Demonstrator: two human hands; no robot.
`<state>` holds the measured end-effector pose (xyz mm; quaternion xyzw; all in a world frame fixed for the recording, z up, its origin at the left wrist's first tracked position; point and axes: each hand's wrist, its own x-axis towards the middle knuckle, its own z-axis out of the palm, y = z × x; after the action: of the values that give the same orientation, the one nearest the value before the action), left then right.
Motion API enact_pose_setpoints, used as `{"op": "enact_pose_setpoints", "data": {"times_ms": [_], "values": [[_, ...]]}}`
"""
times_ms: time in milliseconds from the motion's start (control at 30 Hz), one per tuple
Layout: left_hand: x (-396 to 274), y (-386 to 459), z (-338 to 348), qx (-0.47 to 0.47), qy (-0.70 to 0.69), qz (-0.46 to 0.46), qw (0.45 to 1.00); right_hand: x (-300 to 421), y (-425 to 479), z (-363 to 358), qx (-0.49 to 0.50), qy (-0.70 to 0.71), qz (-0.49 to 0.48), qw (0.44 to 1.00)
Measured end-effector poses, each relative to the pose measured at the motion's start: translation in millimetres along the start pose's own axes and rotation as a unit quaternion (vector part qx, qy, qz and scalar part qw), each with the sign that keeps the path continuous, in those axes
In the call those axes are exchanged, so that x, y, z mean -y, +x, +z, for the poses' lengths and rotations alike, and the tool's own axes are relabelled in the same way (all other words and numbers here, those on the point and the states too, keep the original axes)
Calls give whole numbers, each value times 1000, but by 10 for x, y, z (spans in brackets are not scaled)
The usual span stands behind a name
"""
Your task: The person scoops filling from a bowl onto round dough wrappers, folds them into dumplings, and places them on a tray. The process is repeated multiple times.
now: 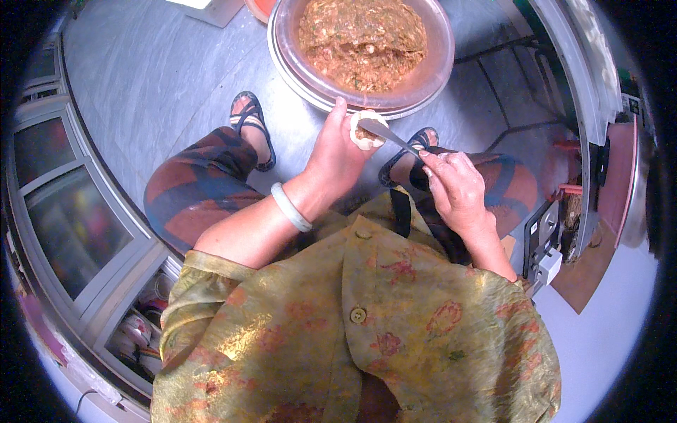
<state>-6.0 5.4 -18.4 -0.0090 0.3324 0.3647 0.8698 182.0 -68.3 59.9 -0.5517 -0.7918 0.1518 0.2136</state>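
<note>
My left hand holds a small round dough wrapper cupped in its fingers, close to the near rim of a large bowl. Brownish filling sits in the middle of the dough. My right hand grips the handle of a flat metal spatula, whose blade lies over the filling. Just beyond both hands, a wide translucent plastic bowl contains a big mass of minced filling with green flecks. Pale flour or dough dusts the right fingers.
The bowl rests in or on a wider metal basin. Behind it are part of an orange container and a white box. A glass-fronted cabinet stands at left. On the right are a table edge and a white plug.
</note>
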Motion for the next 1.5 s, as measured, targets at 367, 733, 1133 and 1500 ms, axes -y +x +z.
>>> {"op": "enact_pose_setpoints", "data": {"times_ms": [367,733,1133,1500], "values": [[-7,-87,7,35,-3,-7,999,13,-92,-34,8,-30,-17,999],[-167,-150,254,96,-60,33,993,116,-191,-77,-107,51,44,992],[-216,-282,470,82,-54,51,994,154,-216,21,-61,-19,-17,998],[-334,-336,587,100,-63,99,988,211,-25,-144,-149,39,25,988]]}}
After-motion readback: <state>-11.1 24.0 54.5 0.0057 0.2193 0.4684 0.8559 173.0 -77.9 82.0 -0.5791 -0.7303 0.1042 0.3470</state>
